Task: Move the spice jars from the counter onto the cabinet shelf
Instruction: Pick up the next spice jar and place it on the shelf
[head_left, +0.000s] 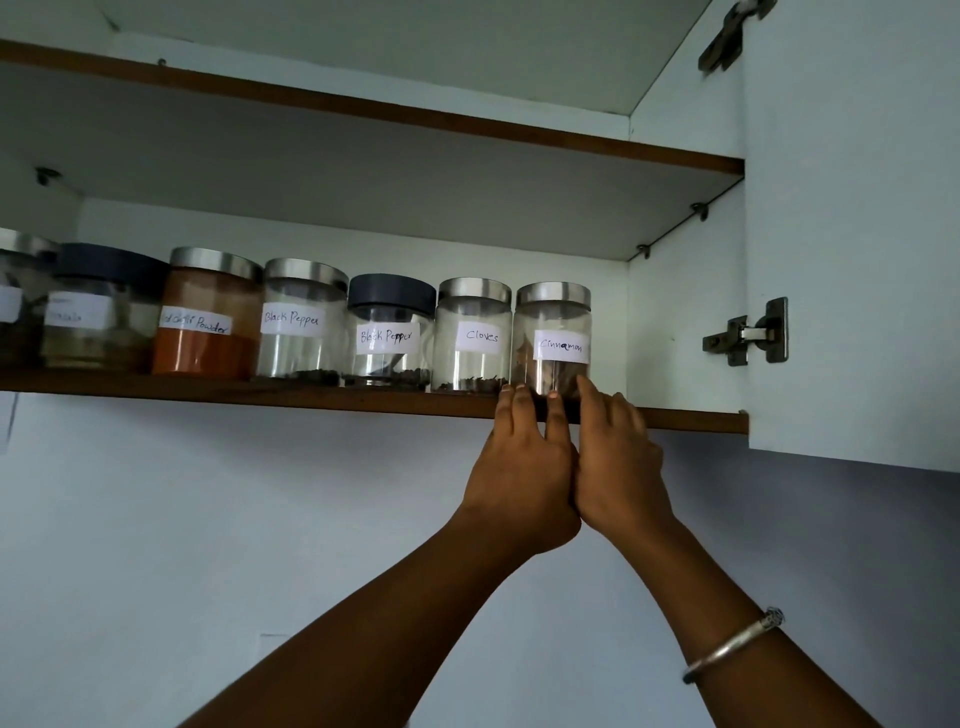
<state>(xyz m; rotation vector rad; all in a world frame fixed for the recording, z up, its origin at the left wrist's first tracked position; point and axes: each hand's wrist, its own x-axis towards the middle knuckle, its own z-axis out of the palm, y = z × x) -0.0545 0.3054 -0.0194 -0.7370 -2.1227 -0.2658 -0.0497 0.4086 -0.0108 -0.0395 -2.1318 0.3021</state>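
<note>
A row of glass spice jars stands on the wooden-edged cabinet shelf (311, 397). The rightmost jar, labelled Cinnamon (554, 332), has a steel lid and stands upright beside the Cloves jar (472, 332). Both my hands reach up to the base of the Cinnamon jar. Straight fingers of my left hand (519, 457) touch its lower front and the shelf edge. My right hand (618, 452) touches the jar's lower right side with its forefinger extended. Neither hand curls round the jar.
Further left stand two Black Pepper jars (389, 332), a chilli powder jar (205, 312) and several more. The open cabinet door (852, 234) with hinges hangs at the right. An upper shelf (363, 109) spans above. A bare wall lies below.
</note>
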